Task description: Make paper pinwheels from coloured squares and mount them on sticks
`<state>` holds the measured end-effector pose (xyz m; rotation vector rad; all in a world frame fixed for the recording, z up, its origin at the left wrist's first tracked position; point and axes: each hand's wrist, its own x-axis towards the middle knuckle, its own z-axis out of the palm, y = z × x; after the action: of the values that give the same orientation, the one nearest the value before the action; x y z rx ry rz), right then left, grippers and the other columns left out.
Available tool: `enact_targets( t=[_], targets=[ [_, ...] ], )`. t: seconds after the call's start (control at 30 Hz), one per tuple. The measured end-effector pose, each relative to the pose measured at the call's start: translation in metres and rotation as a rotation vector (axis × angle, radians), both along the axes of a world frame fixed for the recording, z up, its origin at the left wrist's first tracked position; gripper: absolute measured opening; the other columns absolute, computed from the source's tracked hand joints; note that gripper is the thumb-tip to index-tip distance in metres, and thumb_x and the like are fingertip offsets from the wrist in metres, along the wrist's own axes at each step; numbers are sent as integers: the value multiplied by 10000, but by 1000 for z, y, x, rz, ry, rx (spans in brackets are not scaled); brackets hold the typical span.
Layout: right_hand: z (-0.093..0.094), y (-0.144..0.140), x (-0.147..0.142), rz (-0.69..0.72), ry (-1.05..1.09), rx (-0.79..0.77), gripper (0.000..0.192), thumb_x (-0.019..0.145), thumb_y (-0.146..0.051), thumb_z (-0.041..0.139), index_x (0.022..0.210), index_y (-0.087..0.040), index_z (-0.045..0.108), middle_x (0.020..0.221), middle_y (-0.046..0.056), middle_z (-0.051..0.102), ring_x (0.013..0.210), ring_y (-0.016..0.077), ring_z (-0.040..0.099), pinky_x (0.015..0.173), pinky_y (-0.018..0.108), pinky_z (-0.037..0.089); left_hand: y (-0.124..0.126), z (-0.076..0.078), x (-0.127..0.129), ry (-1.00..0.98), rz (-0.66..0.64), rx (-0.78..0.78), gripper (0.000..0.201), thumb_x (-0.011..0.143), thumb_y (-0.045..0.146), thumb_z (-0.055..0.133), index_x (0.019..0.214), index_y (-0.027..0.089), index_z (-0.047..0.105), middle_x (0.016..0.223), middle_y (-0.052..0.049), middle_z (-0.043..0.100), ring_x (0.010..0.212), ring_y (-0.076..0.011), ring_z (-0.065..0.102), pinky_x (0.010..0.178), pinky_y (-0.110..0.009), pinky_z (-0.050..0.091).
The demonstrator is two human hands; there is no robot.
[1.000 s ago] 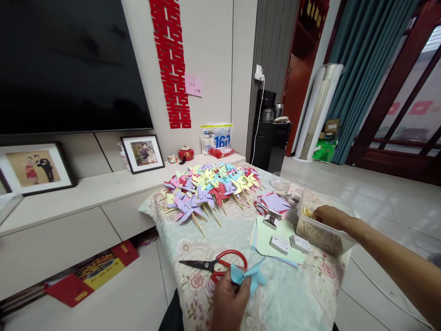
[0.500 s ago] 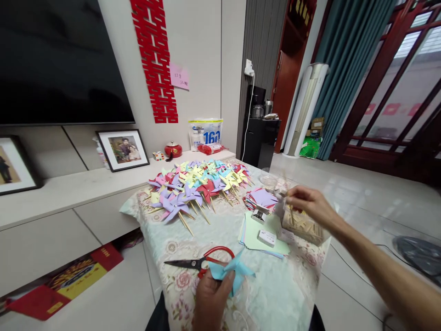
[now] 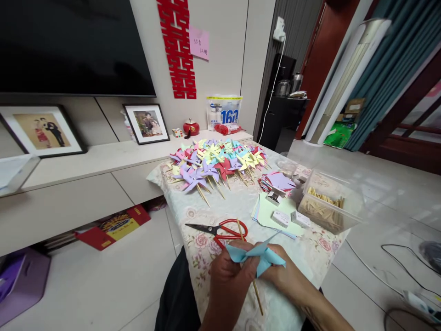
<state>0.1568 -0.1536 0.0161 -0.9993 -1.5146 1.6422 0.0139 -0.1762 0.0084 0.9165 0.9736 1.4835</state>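
A light blue paper pinwheel (image 3: 257,255) sits between my two hands above the near part of the table. My left hand (image 3: 229,271) is closed, pinching it from the left with the thumb in front. A thin wooden stick (image 3: 257,296) slants behind the pinwheel, its top end showing above my left fingers. My right hand (image 3: 280,276) is closed at the right side, its fingers mostly hidden behind the paper; it appears to grip the stick there. Just beyond my hands lie red-handled scissors (image 3: 217,229), blades pointing left.
Many finished pinwheels (image 3: 206,168) on sticks cover the far table. To the right are square coloured papers (image 3: 279,180), a pale green sheet stack (image 3: 263,218) bearing small white boxes (image 3: 280,218), and a clear plastic box (image 3: 322,214) of wooden sticks. A flowered cloth (image 3: 193,214) covers the table.
My right hand has come from the plastic box to the pinwheel, bringing a stick. The pinwheel is now between both hands. The view has turned left and down.
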Motion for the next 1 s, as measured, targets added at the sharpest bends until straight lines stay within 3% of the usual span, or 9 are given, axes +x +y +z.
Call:
enact_targets(
  t=[0.1,0.17,0.2,0.3,0.47,0.6,0.83,1.0],
  targets=[
    [-5,-1,23,81,-81,-62,436,672,-270,835,1097,-288,741,926,19,702,794,210,604,695,313,490,-3,3,-4,77,27,28,87,719,283,775,756,209,748,754,-48,741,736,-225,680,707,-311,549],
    [-4,0,39,18,-82,-37,662,621,-313,872,1252,-307,670,1145,61,682,975,272,619,800,376,513,-3,4,-6,159,31,45,66,740,272,755,763,211,743,757,-45,739,735,-219,672,704,-298,535],
    [-2,0,45,-42,-69,0,688,622,-344,872,1274,-306,655,1192,74,669,1047,296,608,865,408,503,-4,5,-7,197,34,49,60,748,270,745,767,214,740,754,-42,736,727,-215,665,696,-291,528],
    [10,-3,49,-161,-62,121,485,687,-419,829,1138,-283,712,1100,80,685,1054,306,606,928,431,475,-6,6,-7,310,40,44,49,764,266,723,765,218,727,724,-30,718,688,-204,641,663,-280,505],
    [15,-9,31,-144,-90,230,167,783,-385,779,860,-250,718,914,36,664,886,230,617,797,321,492,-9,6,-3,407,-37,68,48,771,215,688,768,224,735,730,-37,716,693,-214,649,674,-283,489],
    [7,-8,24,-177,-84,227,106,816,-329,767,832,-241,711,861,20,656,827,195,620,756,287,486,-9,7,-5,476,-83,104,91,788,194,642,797,225,728,757,-34,720,724,-210,660,703,-287,492],
    [8,-9,22,-218,-46,372,96,869,-293,710,816,-215,721,855,29,628,801,173,608,719,262,481,-9,12,-4,596,-85,151,127,801,163,570,842,208,681,750,-17,709,688,-179,648,665,-288,492],
    [3,-9,20,-279,-36,445,57,869,-258,704,824,-224,712,849,21,623,794,162,597,698,243,466,-13,8,-3,580,-49,131,137,785,185,629,896,221,702,835,-45,741,782,-214,683,736,-320,527]
  ],
)
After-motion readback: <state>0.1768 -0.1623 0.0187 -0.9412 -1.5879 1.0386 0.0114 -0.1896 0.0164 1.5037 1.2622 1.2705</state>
